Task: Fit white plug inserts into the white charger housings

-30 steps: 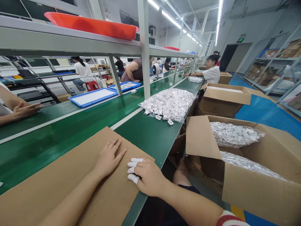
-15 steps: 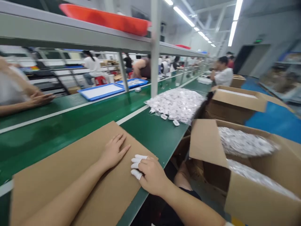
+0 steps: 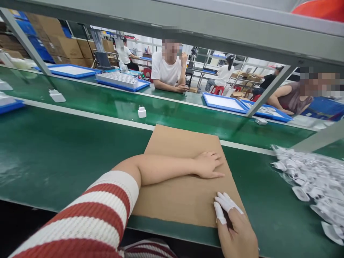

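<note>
My left hand lies flat, palm down, fingers stretched out, on a brown cardboard sheet spread over the green workbench. My right hand rests on the sheet's near right corner, its fingers extended and capped with white finger cots; nothing is in it. My left sleeve is red-and-white striped. To the right lies a heap of small white parts in clear bags, apart from both hands.
A white plug adapter and another white part stand on the far belt. Blue trays line the opposite side, where a person in a white shirt and others sit. A grey shelf beam runs overhead.
The view has swung left, from down the line with the open cartons to straight across the bench. Both hands have stayed on the cardboard sheet.
</note>
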Available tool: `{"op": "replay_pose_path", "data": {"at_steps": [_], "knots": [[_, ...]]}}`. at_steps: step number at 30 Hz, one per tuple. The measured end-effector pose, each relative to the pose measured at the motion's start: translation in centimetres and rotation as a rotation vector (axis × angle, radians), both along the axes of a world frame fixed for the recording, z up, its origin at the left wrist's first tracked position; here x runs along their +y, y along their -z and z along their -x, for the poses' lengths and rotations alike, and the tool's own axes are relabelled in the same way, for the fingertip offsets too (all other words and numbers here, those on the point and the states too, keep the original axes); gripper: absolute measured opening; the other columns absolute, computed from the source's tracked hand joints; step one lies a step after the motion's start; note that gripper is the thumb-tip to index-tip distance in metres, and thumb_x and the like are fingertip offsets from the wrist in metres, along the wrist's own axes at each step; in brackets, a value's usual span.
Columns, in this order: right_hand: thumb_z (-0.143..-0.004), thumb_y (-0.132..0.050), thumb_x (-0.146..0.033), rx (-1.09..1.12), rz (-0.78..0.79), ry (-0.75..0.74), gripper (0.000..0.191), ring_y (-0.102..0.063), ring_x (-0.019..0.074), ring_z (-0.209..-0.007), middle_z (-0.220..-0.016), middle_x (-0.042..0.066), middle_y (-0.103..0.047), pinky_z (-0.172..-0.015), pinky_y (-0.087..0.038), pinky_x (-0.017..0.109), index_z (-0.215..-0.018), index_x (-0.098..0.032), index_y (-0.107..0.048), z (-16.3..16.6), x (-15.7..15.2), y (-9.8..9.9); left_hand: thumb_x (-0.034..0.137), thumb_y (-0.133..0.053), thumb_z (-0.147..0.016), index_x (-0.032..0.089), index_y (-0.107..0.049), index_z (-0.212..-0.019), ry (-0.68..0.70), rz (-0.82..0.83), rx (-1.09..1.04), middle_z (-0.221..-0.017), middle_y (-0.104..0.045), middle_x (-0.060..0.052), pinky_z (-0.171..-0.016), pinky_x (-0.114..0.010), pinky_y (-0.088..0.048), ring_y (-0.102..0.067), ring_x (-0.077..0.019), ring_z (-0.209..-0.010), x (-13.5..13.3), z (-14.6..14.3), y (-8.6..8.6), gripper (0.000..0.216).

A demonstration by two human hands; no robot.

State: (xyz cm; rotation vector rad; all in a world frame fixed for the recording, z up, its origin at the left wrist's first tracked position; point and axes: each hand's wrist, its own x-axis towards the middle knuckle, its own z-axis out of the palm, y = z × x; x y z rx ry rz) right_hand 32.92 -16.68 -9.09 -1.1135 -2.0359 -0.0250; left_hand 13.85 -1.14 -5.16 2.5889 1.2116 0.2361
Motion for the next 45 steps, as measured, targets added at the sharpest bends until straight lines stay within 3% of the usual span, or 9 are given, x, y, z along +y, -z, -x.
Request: {"op": "replay_pose_path", "data": {"at_steps": [6,12,30,39,45], "knots": [[-0.105,-0.055,-0.029,0.017,0.037,0.063,0.021,-0.075,0.027,-0.112,-0.117,0.008,-0.079,-0.094,-0.061,0.042,-0.112,-0.022,-0.073,1.1,0.0,-1.0,0.061,-0.049,-0.103,0.013,-0.051,-0.153,-0.016,0.003,-0.053,-0.164,-0.037,-0.018,-0.128,-0.054,-0.025,-0.029,-0.039,-0.153,0.1,0.4,-0.3,0.069],[-0.102,-0.055,-0.02,0.077,0.068,0.138,0.021,-0.074,0.027,-0.115,-0.11,0.006,-0.081,-0.094,-0.062,0.043,-0.11,-0.023,-0.074,2.4,0.6,-2.1,0.063,-0.045,-0.103,0.016,-0.046,-0.157,-0.036,0.008,-0.09,-0.167,-0.034,-0.015,-0.128,-0.059,-0.024,-0.026,-0.0408,-0.155,1.6,1.2,-0.2,0.072],[-0.103,-0.055,-0.021,0.075,0.078,0.131,0.019,-0.074,0.0273,-0.115,-0.11,0.007,-0.08,-0.096,-0.062,0.044,-0.108,-0.022,-0.073,2.3,0.4,-1.3,0.064,-0.042,-0.104,0.016,-0.04,-0.161,-0.037,0.039,-0.03,-0.17,-0.028,-0.013,-0.131,-0.055,-0.021,-0.021,-0.0366,-0.158,1.1,1.1,-0.5,0.075],[-0.102,-0.057,-0.019,0.101,0.056,0.128,0.02,-0.074,0.0275,-0.114,-0.11,0.006,-0.08,-0.095,-0.062,0.044,-0.112,-0.023,-0.074,2.4,0.5,-1.4,0.06,-0.049,-0.103,0.015,-0.054,-0.146,-0.058,0.041,-0.089,-0.167,-0.035,-0.013,-0.13,-0.056,-0.025,-0.024,-0.0362,-0.157,1.1,1.1,-0.7,0.062],[-0.101,-0.057,-0.019,0.099,0.037,0.119,0.02,-0.075,0.0278,-0.112,-0.109,0.006,-0.08,-0.094,-0.062,0.044,-0.112,-0.022,-0.074,2.4,0.6,-1.4,0.062,-0.046,-0.103,0.017,-0.047,-0.155,-0.057,0.037,-0.061,-0.169,-0.031,-0.011,-0.13,-0.057,-0.023,-0.023,-0.0379,-0.157,1.2,1.2,-0.5,0.069]]}}
